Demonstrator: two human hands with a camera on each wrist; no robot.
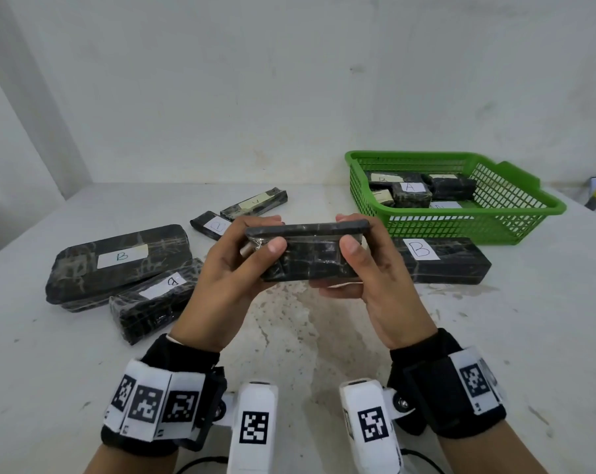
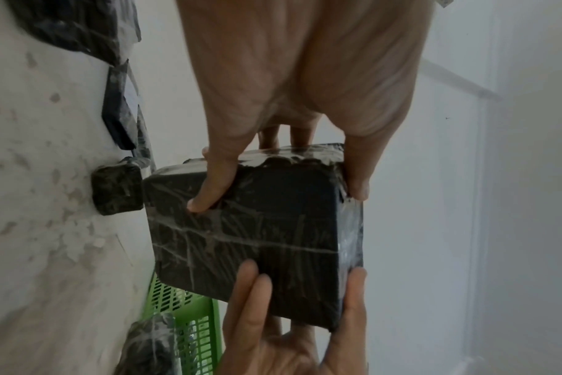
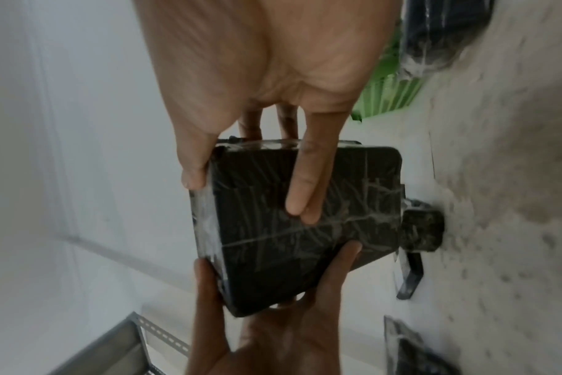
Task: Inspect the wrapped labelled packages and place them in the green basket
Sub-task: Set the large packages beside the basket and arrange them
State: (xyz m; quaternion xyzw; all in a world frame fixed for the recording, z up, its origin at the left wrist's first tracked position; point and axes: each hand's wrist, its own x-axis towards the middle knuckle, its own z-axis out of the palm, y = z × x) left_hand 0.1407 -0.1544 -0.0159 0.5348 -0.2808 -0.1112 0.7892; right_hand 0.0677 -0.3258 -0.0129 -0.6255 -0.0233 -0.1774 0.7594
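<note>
Fingers of both hands grip one wrapped package (image 1: pixel 307 253); only head view shows basket (image 1: pixel 461 213) contents.

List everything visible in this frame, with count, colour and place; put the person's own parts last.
held package: one, black, clear-wrapped, above the table centre, no label showing
loose packages on the table: five, black with white labels; two at left, two small ones behind the hands, one marked B in front of the basket
green basket: one, far right, several labelled packages inside
table: one, white, stained
wall: white, behind
wrist cameras: two, white and black
left hand, right hand: each with a grip on one end of the held package
</note>
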